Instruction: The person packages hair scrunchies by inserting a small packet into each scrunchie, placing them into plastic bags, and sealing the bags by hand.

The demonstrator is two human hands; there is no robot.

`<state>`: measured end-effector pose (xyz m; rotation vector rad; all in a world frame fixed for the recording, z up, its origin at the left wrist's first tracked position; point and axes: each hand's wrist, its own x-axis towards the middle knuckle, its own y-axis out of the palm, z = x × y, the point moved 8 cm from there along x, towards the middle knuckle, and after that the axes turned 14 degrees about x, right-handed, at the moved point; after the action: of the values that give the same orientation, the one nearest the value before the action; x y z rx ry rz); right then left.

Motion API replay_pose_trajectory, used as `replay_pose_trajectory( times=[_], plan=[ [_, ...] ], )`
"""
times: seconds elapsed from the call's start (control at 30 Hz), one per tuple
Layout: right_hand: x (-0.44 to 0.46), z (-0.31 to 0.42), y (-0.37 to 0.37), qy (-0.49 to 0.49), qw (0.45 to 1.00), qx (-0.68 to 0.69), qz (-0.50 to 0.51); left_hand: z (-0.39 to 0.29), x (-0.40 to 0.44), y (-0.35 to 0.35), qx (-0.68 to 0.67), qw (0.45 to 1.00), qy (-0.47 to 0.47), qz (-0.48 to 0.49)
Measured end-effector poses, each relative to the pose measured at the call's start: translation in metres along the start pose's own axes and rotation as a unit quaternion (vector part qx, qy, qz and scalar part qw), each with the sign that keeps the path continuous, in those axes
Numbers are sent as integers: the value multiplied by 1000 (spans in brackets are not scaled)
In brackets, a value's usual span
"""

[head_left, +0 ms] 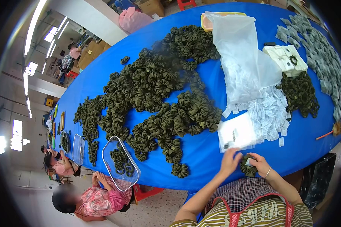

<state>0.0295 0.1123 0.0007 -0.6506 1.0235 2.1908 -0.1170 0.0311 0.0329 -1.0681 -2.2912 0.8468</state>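
Observation:
A dark green scrunchie (247, 171) is held in my right hand (260, 165) close to my apron. A small pale packet (250, 162) lies against it under the right fingers. My left hand (229, 162) is just left of the scrunchie, at the near edge of a stack of clear plastic bags (236, 132). Its thumb and fingers are slightly curled and apart, with nothing visible between them. Beyond the bags spreads a heap of small white packets (271, 113), partly inside a large translucent bag (238, 56).
Piles of dark green scrunchies (147, 83) cover much of the blue table (201, 178). A wire basket (121, 162) stands at the near left edge, beside a seated co-worker (98, 196). On the right are a white stack (286, 58), another green pile (299, 92) and many bagged pieces (322, 56).

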Motion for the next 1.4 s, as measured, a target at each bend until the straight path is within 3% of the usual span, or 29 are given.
replay_pose_trajectory(
  times=[0.07, 0.13, 0.23, 0.33, 0.37, 0.43, 0.6, 0.77, 0.87, 0.93, 1.07, 1.2, 1.3, 1.4],
  plan=[
    [-11, 8, -7, 7, 1000, -7, -14, 19, 27, -43, 40, 996, -54, -53],
    [-18, 7, -33, 3, 998, -23, -58, 43, 46, -52, -3, 986, -166, -9],
    [-25, 2, -60, 2, 995, -16, -102, 28, 56, -20, 106, 992, -35, 55],
    [-32, 5, -63, -4, 994, -10, -108, -5, 40, 21, 202, 976, 81, 18],
    [-32, 5, -63, -13, 994, -13, -108, 1, 27, 44, 199, 974, 75, 72],
    [-36, 12, -57, -17, 994, -21, -108, -1, 9, 52, 243, 959, 114, 93],
    [-38, 14, -84, -21, 991, -65, -118, 31, -32, 31, 253, 946, 121, 163],
    [-30, 21, -94, -24, 982, -150, -111, 4, -5, 2, 180, 982, 17, -53],
    [-34, 40, -69, -57, 984, -148, -76, 3, -8, 40, 202, 976, -78, -24],
    [-33, 42, -69, -79, 978, -186, -46, 6, -15, 50, 222, 968, -92, -66],
    [-31, 38, -97, -107, 963, -246, -35, 12, -16, 44, 186, 970, -101, -123],
    [-36, 33, -111, -108, 971, -211, -44, 20, -21, 40, 149, 975, -93, -134],
    [-41, 35, -103, -103, 977, -183, -24, 26, -34, 40, 122, 979, -91, -133],
    [-42, 46, -61, -91, 967, -232, 52, 14, -43, 36, 183, 976, -97, -68]
  ],
)
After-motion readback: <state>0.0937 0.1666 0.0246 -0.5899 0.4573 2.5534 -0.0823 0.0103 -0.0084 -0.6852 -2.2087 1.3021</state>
